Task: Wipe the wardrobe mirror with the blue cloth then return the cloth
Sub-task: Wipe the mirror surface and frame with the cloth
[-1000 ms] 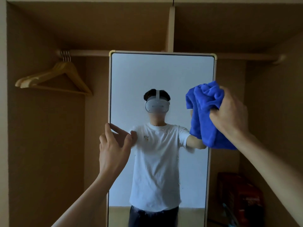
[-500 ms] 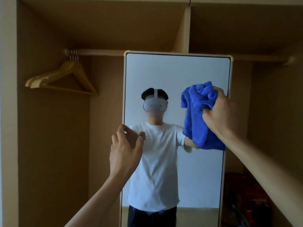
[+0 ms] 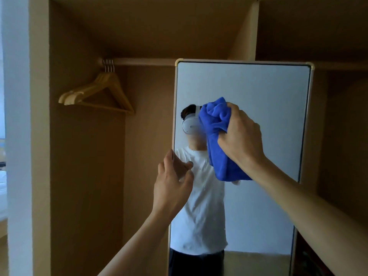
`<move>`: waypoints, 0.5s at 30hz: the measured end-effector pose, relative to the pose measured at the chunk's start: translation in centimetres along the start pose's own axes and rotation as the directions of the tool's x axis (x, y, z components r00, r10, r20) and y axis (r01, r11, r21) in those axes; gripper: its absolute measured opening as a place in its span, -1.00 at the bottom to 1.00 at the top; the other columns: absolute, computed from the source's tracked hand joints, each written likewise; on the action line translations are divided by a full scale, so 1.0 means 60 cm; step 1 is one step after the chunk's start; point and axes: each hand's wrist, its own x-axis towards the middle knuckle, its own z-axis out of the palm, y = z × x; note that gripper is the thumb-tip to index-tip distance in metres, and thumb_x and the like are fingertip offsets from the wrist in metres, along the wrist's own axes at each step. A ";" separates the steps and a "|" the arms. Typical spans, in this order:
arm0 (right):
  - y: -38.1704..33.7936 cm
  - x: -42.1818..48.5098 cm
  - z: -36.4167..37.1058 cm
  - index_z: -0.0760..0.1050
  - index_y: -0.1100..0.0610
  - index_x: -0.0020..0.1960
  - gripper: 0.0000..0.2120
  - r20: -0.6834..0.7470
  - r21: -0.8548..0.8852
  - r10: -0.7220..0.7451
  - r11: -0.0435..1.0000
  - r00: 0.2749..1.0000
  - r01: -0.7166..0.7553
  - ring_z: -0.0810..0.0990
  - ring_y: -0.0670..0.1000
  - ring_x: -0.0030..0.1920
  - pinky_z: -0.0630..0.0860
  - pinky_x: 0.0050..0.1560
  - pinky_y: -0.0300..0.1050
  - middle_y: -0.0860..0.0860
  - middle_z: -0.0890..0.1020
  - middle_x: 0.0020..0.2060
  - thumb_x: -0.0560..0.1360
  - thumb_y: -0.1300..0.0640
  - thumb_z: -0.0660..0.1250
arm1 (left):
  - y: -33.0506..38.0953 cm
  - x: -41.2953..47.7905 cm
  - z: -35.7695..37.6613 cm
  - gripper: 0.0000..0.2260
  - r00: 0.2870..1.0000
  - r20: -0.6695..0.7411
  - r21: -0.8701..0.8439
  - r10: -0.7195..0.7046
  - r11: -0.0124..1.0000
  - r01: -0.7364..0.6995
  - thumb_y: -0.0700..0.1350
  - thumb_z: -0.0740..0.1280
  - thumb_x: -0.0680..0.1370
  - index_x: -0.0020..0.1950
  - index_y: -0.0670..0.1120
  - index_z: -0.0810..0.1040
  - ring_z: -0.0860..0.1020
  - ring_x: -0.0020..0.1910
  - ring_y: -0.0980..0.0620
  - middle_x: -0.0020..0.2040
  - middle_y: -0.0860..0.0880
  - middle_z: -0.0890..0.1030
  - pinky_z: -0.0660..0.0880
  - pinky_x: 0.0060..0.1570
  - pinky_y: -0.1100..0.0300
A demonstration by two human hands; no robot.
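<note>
Leftward has gone the right hand (image 3: 242, 136), gripping the bunched blue cloth (image 3: 216, 134), now over the middle of the mirror (image 3: 268, 92); the left hand (image 3: 172, 188) hovers loose-fingered at its left edge, contact unclear. Wiping looks under way; next comes pressing strokes over the lower glass. Beyond, the mirror's foot is cut off, the cloth's home unseen

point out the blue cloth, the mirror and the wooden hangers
blue cloth (image 3: 217, 140), head view, on the bunched folds left of the holding hand
mirror (image 3: 268, 92), head view, on bare glass in the upper right part
wooden hangers (image 3: 105, 79), head view, on the neck just below the hooks
</note>
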 end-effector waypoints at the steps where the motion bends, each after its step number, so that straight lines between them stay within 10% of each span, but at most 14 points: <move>1: -0.009 -0.001 0.008 0.41 0.10 0.28 -0.58 0.007 -0.002 -0.011 1.000 1.000 0.011 0.58 0.16 -0.12 0.37 -0.19 -0.09 0.05 0.58 -0.05 0.43 0.20 0.34 | -0.002 0.001 -0.003 -0.36 1.000 0.013 -0.019 -0.003 1.000 0.003 0.07 0.32 0.60 0.60 0.15 0.09 0.50 0.13 0.05 0.40 0.05 0.38 0.42 0.01 0.15; 8: -0.067 -0.007 0.052 0.41 0.13 0.25 -0.62 0.008 -0.015 -0.075 0.997 0.997 0.075 0.61 0.15 -0.04 0.34 -0.19 -0.12 0.05 0.59 0.01 0.47 0.15 0.39 | -0.018 0.011 -0.019 -0.47 0.997 0.077 -0.165 -0.023 0.986 0.035 0.10 0.26 0.64 0.57 0.26 0.15 0.49 0.30 0.13 0.16 0.37 0.49 0.45 0.29 0.02; 15: -0.108 -0.013 0.074 0.42 0.18 0.16 -0.71 0.071 0.046 -0.152 0.988 0.986 0.149 0.60 0.14 -0.04 0.34 -0.18 -0.12 0.07 0.59 -0.03 0.47 0.19 0.36 | -0.032 0.018 -0.023 -0.47 0.987 0.153 -0.263 -0.040 0.962 0.079 0.23 0.02 0.49 0.49 0.43 0.15 0.46 0.37 0.11 0.42 0.13 0.48 0.39 0.39 -0.11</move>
